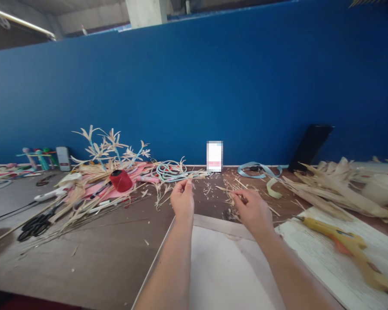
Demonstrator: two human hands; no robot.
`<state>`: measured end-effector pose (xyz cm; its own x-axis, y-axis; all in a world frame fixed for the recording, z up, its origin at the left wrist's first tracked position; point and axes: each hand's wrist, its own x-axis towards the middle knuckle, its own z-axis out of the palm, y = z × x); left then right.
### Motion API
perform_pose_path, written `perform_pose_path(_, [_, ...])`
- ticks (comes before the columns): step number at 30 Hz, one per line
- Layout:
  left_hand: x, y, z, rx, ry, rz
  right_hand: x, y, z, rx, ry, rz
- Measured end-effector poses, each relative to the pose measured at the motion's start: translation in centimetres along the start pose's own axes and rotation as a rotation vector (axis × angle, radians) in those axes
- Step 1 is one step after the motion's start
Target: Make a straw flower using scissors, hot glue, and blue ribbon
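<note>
Straw bits (233, 189), thin dry slivers, are scattered over the brown table (100, 254) right where both hands are working, just past the far edge of a pale board (220, 267) that lies in front of the person. Left hand (182, 199) is curled with thumb and forefinger pinched together on what looks like a fine strip at the fingertips, too thin for me to be sure. Right hand (251, 211) is down on the scraps, fingers bent and closed around a few slivers, though I can't really tell how much is in the grip.

Off to the left there's a red spool of thread (120, 180) sitting in a messy pile of straw stalks, with some finished straw flowers (110, 146) on blue stems standing up behind it. Black scissors (35, 226) lie near the left edge, well apart from the hands. A coil of light blue wire (170, 170) sits just beyond the left hand. On the right, a yellow glue gun (339, 241) rests on a white plank (326, 267), and dried husks (336, 189) are heaped behind it. A blue wall (213, 86) runs along the back of the table.
</note>
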<state>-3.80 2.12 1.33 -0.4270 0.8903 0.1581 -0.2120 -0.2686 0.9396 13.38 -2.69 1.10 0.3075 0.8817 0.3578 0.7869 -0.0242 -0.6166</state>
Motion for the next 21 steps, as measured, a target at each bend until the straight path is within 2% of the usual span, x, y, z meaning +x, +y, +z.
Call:
perform_pose_path(4, [-0.2,-0.3,0.2,0.025,-0.020,-0.016,0.1,0.2,-0.2,0.094,0.070,0.030])
perform_pose_path(6, [-0.8,-0.6,0.6,0.082,-0.116,-0.032,0.1,0.3,-0.1,0.162,0.037,0.054])
perform_pose_path(9, [-2.0,-1.1,1.4,0.228,-0.321,-0.048,0.1,0.4,0.2,0.299,-0.059,0.085])
perform_pose_path(11, [-2.8,-1.3,1.9,0.288,-0.410,-0.020,0.1,0.4,0.5,0.400,-0.098,0.104])
perform_pose_path(15, [-3.7,-1.7,2.3,0.338,-0.525,0.016,0.2,0.2,0.7,0.579,-0.167,0.161])
perform_pose_path(18, [-4.0,-2.0,2.4,0.356,-0.583,0.020,0.2,0.1,0.7,0.593,-0.201,0.161])
perform_pose_path(21, [-4.1,-2.2,2.3,0.387,-0.615,0.048,0.2,0.1,0.7,0.571,-0.175,0.142])
